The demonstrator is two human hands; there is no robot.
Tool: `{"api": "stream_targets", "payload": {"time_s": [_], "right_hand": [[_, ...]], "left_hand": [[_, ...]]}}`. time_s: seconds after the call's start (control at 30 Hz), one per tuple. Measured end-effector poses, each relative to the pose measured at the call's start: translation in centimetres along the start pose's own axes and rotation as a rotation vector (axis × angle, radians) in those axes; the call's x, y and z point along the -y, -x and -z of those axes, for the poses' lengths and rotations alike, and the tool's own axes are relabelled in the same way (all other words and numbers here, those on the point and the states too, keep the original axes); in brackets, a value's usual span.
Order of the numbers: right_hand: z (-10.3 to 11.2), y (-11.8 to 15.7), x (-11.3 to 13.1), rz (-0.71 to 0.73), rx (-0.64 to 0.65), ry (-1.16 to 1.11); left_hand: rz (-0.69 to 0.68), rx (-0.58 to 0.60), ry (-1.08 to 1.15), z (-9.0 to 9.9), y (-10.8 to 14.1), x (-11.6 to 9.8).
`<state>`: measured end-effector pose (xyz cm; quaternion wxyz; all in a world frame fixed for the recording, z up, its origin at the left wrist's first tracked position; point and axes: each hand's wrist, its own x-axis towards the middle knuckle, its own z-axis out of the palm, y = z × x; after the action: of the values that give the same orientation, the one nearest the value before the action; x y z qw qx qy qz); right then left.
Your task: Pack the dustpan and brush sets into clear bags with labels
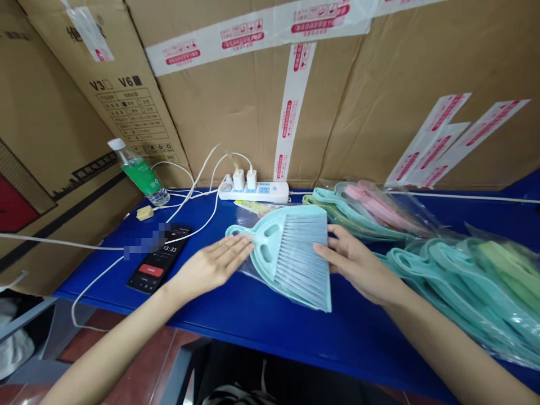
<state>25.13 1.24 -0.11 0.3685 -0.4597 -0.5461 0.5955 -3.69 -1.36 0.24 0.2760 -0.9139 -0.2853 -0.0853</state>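
A light teal brush with grey-blue bristles (301, 253) lies nested on a matching dustpan (270, 269), its handle pointing left. My left hand (219, 260) rests with nearly straight fingers against the handle end. My right hand (352, 260) grips the wide right edge of the set, thumb over the bristles and fingers behind the edge. Beneath the set, clear plastic and a coloured card (254, 207) show on the blue table (270, 337).
Bagged teal and green sets (459, 281) lie at the right, with pink and teal ones (371, 205) behind. A power strip (270, 192) with white cables, a phone (158, 261) and a tilted bottle (141, 174) are at the left and back. Cardboard (236, 107) stands behind.
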Motion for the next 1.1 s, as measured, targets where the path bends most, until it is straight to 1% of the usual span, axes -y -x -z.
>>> {"api": "stream_targets", "payload": {"time_s": [0.1,0.2,0.3,0.37,0.43,0.47,0.57,0.6,0.63,0.67,0.7,0.73,0.77,0.8,0.83,0.87,0.9,0.93,1.03,1.07,1.1], "right_hand": [[0.8,1.3,0.1,0.028,-0.083,0.073],[1.5,2.8,-0.4,0.020,-0.149,0.090],[1.7,4.0,-1.1,-0.015,-0.137,0.113],[1.7,4.4,-1.5,-0.046,-0.106,0.111],[1.5,4.6,-2.0,-0.073,-0.081,0.084],[1.5,4.6,-2.2,-0.082,-0.073,0.064],[1.2,4.3,-2.8,-0.103,-0.058,0.008],[1.2,4.2,-3.0,-0.109,-0.052,-0.005],[1.1,4.0,-3.1,-0.115,-0.043,-0.014],[1.1,3.9,-3.2,-0.118,-0.033,-0.019],[1.1,3.7,-3.3,-0.118,-0.021,-0.021],[1.1,3.6,-3.3,-0.112,-0.008,-0.020],[1.2,3.6,-3.3,-0.102,0.009,-0.012],[1.3,3.6,-3.2,-0.088,0.028,0.009],[1.4,3.7,-3.0,-0.067,0.043,0.053],[1.6,3.9,-2.7,-0.034,0.044,0.129],[1.8,4.1,-2.3,0.015,0.018,0.242],[2.0,4.3,-1.8,0.079,-0.040,0.386],[2.2,4.3,0.3,0.318,-0.325,0.884],[2.0,3.8,0.9,0.386,-0.390,1.030],[1.8,3.0,1.5,0.452,-0.424,1.158]], "left_hand": [[0.195,0.134,-0.017,0.3,1.9,2.2],[0.448,0.315,-0.060,0.9,2.7,3.4],[0.729,0.495,-0.095,1.2,2.1,3.4],[0.885,0.596,-0.119,1.2,1.2,3.4],[0.969,0.656,-0.140,1.0,0.3,3.7],[0.982,0.669,-0.142,0.8,0.0,4.0],[0.941,0.675,-0.103,0.6,-0.9,4.8],[0.910,0.660,-0.086,0.6,-1.1,4.8],[0.851,0.622,-0.053,0.6,-1.3,4.7],[0.755,0.568,0.005,0.7,-1.5,4.2],[0.629,0.505,0.085,0.7,-1.7,3.6],[0.472,0.439,0.189,0.6,-1.9,2.8],[0.316,0.403,0.299,0.4,-2.1,1.9],[0.207,0.387,0.378,0.2,-2.3,1.0],[0.165,0.386,0.397,-0.2,-2.5,0.3],[0.161,0.378,0.386,-0.5,-2.7,-0.3],[0.165,0.372,0.375,-0.9,-2.8,-0.7],[0.167,0.359,0.365,-1.1,-2.9,-0.9],[0.151,0.319,0.355,-1.3,-3.0,-0.5],[0.147,0.313,0.349,-1.2,-3.0,-0.3],[0.144,0.314,0.342,-1.1,-3.0,-0.1]]}}
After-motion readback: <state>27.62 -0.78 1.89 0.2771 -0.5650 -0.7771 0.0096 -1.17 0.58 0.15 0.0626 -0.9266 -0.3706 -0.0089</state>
